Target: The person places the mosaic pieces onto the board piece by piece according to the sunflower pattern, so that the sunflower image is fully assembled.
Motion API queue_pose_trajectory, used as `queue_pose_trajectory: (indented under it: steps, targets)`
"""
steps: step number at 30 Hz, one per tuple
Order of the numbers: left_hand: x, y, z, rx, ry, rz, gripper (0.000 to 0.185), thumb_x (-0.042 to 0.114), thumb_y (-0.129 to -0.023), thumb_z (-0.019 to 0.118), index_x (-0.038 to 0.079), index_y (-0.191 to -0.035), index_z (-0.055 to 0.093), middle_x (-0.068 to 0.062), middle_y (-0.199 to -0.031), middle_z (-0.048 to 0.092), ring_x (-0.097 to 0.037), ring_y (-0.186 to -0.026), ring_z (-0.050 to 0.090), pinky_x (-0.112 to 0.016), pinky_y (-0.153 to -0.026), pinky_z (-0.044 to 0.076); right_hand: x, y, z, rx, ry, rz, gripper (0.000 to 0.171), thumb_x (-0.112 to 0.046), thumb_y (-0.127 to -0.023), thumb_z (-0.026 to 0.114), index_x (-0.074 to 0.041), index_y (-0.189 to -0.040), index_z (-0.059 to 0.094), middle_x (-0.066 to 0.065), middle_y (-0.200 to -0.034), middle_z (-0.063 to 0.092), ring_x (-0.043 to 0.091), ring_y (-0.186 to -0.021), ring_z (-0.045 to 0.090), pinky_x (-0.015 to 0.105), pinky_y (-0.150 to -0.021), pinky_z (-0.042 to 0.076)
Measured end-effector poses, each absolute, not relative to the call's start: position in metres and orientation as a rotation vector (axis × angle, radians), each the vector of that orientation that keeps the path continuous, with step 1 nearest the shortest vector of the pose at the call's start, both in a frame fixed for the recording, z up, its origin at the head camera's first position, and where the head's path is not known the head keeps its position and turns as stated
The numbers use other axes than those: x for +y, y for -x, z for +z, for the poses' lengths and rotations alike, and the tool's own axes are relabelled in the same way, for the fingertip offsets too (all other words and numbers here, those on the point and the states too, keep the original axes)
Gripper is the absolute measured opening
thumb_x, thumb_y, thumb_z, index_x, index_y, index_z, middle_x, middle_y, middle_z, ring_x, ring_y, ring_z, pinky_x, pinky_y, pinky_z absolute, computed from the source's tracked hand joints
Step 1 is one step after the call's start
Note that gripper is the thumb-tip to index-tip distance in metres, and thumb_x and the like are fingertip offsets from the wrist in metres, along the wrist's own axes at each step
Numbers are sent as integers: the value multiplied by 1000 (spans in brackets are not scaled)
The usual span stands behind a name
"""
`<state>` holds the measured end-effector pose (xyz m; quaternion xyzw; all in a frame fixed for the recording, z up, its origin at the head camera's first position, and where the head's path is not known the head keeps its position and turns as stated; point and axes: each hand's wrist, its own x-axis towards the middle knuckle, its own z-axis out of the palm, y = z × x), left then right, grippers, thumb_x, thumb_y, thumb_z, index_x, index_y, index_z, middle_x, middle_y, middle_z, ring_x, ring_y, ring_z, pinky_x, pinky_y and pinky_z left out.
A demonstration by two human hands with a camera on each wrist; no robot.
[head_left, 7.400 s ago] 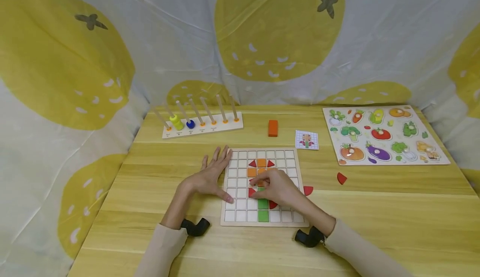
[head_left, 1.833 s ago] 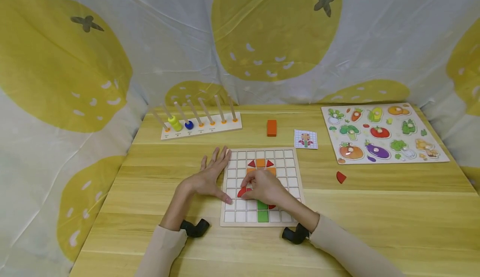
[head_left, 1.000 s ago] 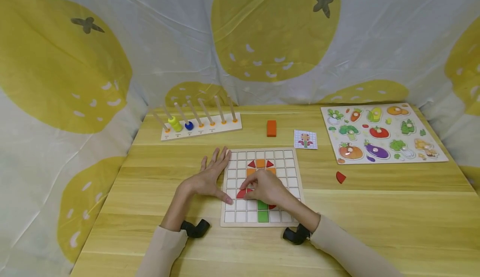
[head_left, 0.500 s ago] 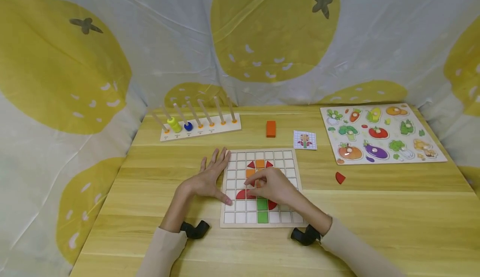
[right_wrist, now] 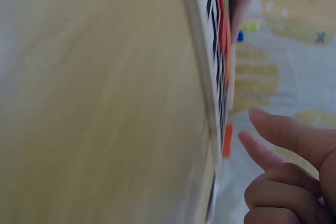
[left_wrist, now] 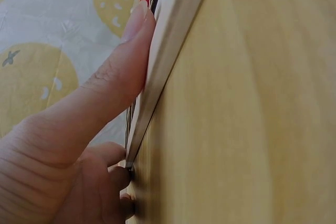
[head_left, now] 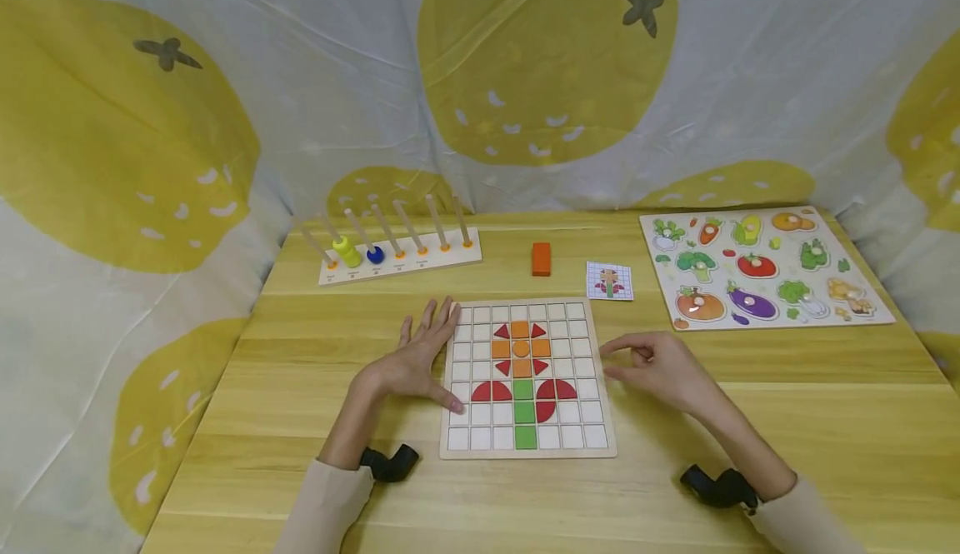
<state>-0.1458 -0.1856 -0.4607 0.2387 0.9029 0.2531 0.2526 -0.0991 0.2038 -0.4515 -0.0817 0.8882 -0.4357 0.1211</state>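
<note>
My left hand (head_left: 412,362) rests at the left edge of a square gridded wooden board (head_left: 480,439), fingers spread; the left wrist view shows the thumb (left_wrist: 113,77) against its rim. On the board, orange pieces, red triangles (head_left: 538,331) and green squares (head_left: 524,411) make a flower. Two red quarter circles (head_left: 491,391) lie left of the green stem, three (head_left: 555,390) to its right. Just off the board's right edge is my right hand (head_left: 663,371), thumb and index finger apart, nothing visible between them. A loose red quarter circle seen there earlier is out of sight.
Behind the board stand a peg stacker (head_left: 401,258) with yellow and blue beads, an orange block (head_left: 541,259) and a small pattern card (head_left: 609,281). A vegetable knob puzzle (head_left: 765,271) lies at the back right. Patterned cloth (head_left: 337,79) surrounds the table.
A red quarter circle beside the board's right edge has gone from there; another now shows at the left of the stem. My right hand has let go and moved right, off the board.
</note>
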Motion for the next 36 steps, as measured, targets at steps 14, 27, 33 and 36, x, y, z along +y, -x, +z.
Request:
queue_pose_trajectory:
  steps: [14, 27, 33, 36]
  targets:
    - [-184, 147, -459, 2451, -647, 689, 149, 48, -68, 95, 9, -166, -9, -12, -172, -23, -37, -158, -27, -68, -123, -18, 289, 85, -456, 2667, -9, -1174, 45, -27, -88, 83, -3, -125, 73, -6, -63, 32, 6, -54, 31, 28, -48, 27]
    - [-186, 144, -459, 2454, -651, 696, 148, 47, -68, 95, 8, -166, -9, -13, -173, -23, -37, -158, -26, -68, -123, -18, 285, 98, -459, 2643, 95, -1113, 33, -14, -85, 85, 0, -111, 71, -5, -63, 32, 7, -53, 31, 26, -49, 27]
    - [-185, 144, -460, 2454, -650, 692, 148, 48, -68, 96, 8, -166, -8, -12, -173, -23, -37, -158, -27, -67, -123, -18, 289, 101, -456, 2565, 106, -1120, 38, -12, -83, 85, 1, -116, 69, -6, -63, 34, 6, -53, 31, 24, -49, 28]
    - [-186, 144, -460, 2458, -648, 693, 148, 48, -68, 96, 9, -166, -8, -12, -173, -23, -36, -158, -27, -67, -123, -18, 293, 102, -455, 2534, 106, -1132, 36, -13, -85, 83, 0, -116, 69, -6, -64, 34, 5, -52, 31, 23, -48, 28]
